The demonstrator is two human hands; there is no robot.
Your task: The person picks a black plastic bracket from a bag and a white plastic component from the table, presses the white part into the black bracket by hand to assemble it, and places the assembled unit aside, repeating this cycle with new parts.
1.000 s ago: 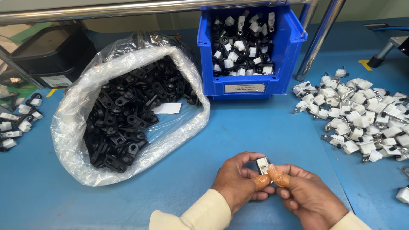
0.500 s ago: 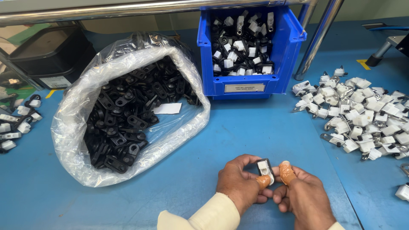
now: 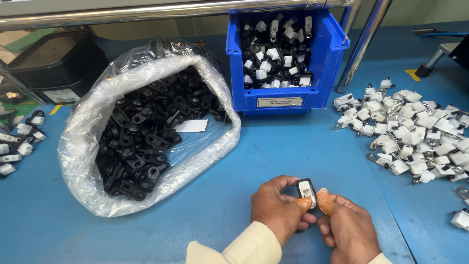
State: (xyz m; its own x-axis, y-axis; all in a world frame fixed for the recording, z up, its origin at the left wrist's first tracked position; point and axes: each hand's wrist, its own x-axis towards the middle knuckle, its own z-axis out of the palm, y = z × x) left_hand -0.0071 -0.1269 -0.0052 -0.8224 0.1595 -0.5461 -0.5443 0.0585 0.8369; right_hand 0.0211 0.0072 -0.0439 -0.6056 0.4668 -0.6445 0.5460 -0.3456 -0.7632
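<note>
Blue bin point(image 3: 286, 98), black clips point(image 3: 146, 132), white clips point(image 3: 410, 127).

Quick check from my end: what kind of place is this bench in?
Most likely a factory assembly station. A clear plastic bag holds loose black clips, a blue parts bin holds assembled pieces, and white clips lie heaped on the blue worktable.

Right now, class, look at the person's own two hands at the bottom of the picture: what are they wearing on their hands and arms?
The left hand and right hand are bare, with no gloves. Each thumb tip carries an orange rubber-like finger cot. The left arm wears a long cream-coloured cloth sleeve reaching the wrist; a sliver of the same cream sleeve shows at the right wrist. No rings, watch or markings are visible.
</note>
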